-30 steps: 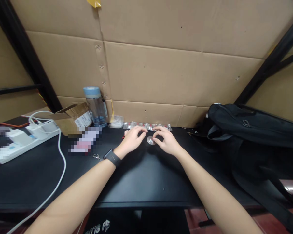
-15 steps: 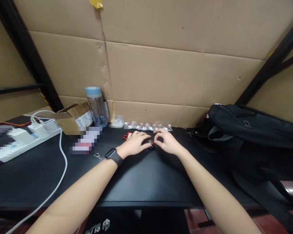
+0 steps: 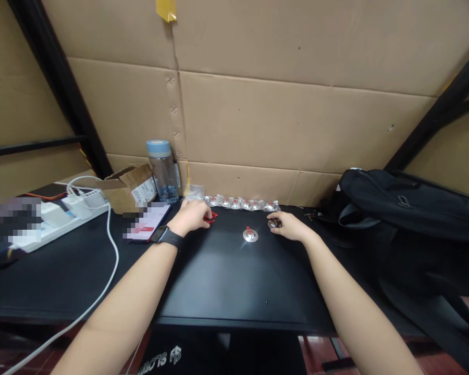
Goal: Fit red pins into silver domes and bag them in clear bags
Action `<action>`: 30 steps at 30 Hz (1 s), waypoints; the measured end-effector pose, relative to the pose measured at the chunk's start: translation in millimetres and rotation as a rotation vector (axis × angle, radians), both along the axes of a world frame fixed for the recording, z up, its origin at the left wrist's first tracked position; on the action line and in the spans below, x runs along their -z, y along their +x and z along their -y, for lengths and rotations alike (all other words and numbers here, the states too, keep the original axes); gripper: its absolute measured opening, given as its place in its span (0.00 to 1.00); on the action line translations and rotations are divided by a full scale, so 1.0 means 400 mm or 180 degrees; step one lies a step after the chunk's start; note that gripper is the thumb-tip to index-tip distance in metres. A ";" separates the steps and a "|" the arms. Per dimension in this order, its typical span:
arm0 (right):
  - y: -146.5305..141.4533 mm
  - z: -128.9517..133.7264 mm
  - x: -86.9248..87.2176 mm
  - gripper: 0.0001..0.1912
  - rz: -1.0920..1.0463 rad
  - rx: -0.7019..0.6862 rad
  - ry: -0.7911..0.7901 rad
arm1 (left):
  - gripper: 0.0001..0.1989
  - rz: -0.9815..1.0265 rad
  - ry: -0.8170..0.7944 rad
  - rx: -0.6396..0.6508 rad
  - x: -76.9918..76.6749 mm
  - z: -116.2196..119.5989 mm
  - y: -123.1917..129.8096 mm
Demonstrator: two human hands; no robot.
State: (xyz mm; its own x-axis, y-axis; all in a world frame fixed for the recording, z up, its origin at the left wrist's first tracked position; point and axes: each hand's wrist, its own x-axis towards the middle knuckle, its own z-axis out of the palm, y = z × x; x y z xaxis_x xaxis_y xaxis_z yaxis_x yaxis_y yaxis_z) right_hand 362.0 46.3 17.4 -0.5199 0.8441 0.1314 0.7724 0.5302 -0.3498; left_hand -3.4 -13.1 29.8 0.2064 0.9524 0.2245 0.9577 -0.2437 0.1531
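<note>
A small shiny metal cymbal [image 3: 250,236], domed with a flat rim, lies on the black table; a red loop sticks up from its middle. Right of it, my right hand [image 3: 291,226] grips another small cymbal [image 3: 273,223] by its edge, fingers and thumb around it. Over on the left, my left hand [image 3: 193,216] has its fingers closed at a little heap of red cords [image 3: 212,217], partly hidden under the fingertips. Behind both hands runs a row of several clear-wrapped cymbals [image 3: 244,203] with red bits showing.
A blue-lidded bottle [image 3: 163,174], an opened cardboard box [image 3: 127,190] and a phone [image 3: 150,221] stand or lie at left. A white power strip [image 3: 58,224] trails a cable [image 3: 111,260]. A black backpack [image 3: 414,224] fills the right side. Cardboard [image 3: 250,120] walls the back.
My hands have moved apart from the cymbal with the red loop, which now lies alone. The left went left to the red cords; the right went right and holds another cymbal.
</note>
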 end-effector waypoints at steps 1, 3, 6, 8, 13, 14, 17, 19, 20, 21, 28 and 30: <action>0.005 -0.005 0.003 0.23 -0.0010 0.0023 -0.0054 | 0.05 0.0008 0.0018 -0.0006 0.005 -0.002 0.002; 0.008 -0.008 0.004 0.21 -0.0050 0.0051 -0.0105 | 0.07 0.0046 0.0051 0.0011 0.015 -0.008 0.006; 0.005 -0.006 0.001 0.19 -0.0083 0.0094 -0.0082 | 0.04 0.0093 0.0028 0.0072 0.032 -0.014 0.015; 0.003 -0.004 -0.001 0.17 -0.0102 0.0096 -0.0065 | 0.04 0.0085 0.0035 0.0123 0.040 -0.015 0.024; 0.007 -0.003 -0.005 0.15 -0.0248 0.0080 -0.0036 | 0.07 0.0077 0.0172 0.0161 0.046 -0.010 0.045; 0.008 -0.003 -0.007 0.15 -0.0311 0.0059 -0.0021 | 0.07 0.0100 0.0184 0.0152 0.046 -0.009 0.048; 0.007 0.001 -0.014 0.14 -0.0560 -0.0017 0.0082 | 0.08 0.0322 0.0195 0.0180 0.039 -0.004 0.058; -0.002 0.008 -0.021 0.15 -0.0750 -0.0039 0.0223 | 0.07 0.0709 0.0127 0.0327 0.030 0.001 0.069; -0.010 0.014 -0.026 0.16 -0.0846 -0.0043 0.0296 | 0.07 0.0975 0.0072 0.0438 0.024 0.004 0.077; -0.020 0.022 -0.031 0.17 -0.0952 -0.0049 0.0360 | 0.06 0.1260 0.0017 0.0567 0.019 0.007 0.086; -0.130 0.117 -0.060 0.19 -0.2015 -0.0652 0.0254 | 0.09 0.2500 -0.0094 0.1242 -0.002 0.030 0.161; -0.159 0.143 -0.062 0.21 -0.2221 -0.0831 0.0195 | 0.10 0.2648 -0.0089 0.1258 -0.003 0.035 0.175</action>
State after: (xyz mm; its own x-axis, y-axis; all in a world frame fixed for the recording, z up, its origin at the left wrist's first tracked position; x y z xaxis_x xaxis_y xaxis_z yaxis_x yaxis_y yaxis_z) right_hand 298.5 -10.8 42.3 -0.4811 0.6852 0.5469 0.2281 0.7002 -0.6765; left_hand 66.8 -27.0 31.0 0.3001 0.8543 0.4244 0.3842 -0.5155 0.7659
